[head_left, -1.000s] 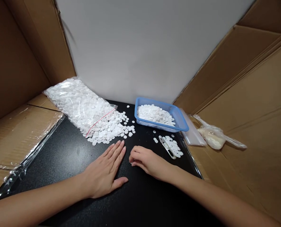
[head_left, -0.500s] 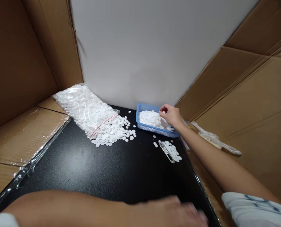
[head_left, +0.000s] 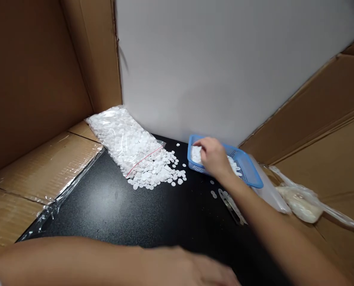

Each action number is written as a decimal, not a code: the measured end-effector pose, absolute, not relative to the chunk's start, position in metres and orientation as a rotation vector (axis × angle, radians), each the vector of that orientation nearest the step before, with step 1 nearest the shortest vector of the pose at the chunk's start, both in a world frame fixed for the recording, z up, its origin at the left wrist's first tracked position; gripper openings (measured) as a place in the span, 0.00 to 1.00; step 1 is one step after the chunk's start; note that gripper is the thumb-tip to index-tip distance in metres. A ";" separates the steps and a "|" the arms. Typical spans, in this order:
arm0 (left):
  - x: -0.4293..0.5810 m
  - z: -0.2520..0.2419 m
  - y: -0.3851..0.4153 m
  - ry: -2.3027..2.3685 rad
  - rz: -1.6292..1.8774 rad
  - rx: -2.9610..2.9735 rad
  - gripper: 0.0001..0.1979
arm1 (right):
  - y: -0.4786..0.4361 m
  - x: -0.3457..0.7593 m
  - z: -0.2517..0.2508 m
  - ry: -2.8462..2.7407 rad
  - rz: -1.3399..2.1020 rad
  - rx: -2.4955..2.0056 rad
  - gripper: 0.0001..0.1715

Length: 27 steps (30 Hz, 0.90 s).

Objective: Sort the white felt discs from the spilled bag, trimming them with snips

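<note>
My right hand [head_left: 214, 157] reaches over the left part of a blue plastic basket [head_left: 254, 174]. Its fingers curl down at the small white discs [head_left: 196, 154] inside, and whatever they grip is hidden. My left hand [head_left: 191, 270] is low in the picture at the near edge, blurred and partly cut off, so its fingers do not show clearly. Beside the basket, a metal clip-like tool [head_left: 230, 204] lies on the black table by a few loose discs [head_left: 213, 194], partly behind my right forearm.
A clear zip bag [head_left: 126, 137] full of white discs lies at the back left, its spilled discs [head_left: 153, 174] spreading over the black table [head_left: 129, 214]. Cardboard walls [head_left: 84, 51] and a white panel [head_left: 195, 71] enclose the table. A knotted plastic bag [head_left: 302, 202] sits at right.
My right hand has moved from the basket's middle to its left part, fingers lowered toward the discs. The view has turned, showing more of the basket's right end and the knotted bag.
</note>
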<state>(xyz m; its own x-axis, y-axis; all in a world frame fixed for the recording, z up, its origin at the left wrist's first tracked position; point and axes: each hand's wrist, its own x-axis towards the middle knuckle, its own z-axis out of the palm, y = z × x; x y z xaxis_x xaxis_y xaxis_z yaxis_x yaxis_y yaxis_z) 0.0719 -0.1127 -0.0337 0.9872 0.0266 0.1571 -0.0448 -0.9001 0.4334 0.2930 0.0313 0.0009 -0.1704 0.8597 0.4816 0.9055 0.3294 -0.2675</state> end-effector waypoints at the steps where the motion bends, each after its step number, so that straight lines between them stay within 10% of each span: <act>1: 0.063 -0.032 -0.098 0.140 0.312 2.721 0.24 | 0.022 0.278 -0.006 -2.106 -0.066 -1.485 0.19; 7: 0.009 -0.059 -0.026 1.278 0.483 2.870 0.37 | -0.010 0.205 -0.054 -2.367 0.132 -1.375 0.28; 19: 0.003 -0.070 -0.079 0.980 0.403 2.912 0.48 | -0.091 0.211 -0.067 -2.513 0.159 -1.335 0.29; 27: -0.009 -0.047 -0.060 1.005 0.513 2.592 0.23 | -0.100 0.227 -0.060 -2.205 0.192 -1.307 0.15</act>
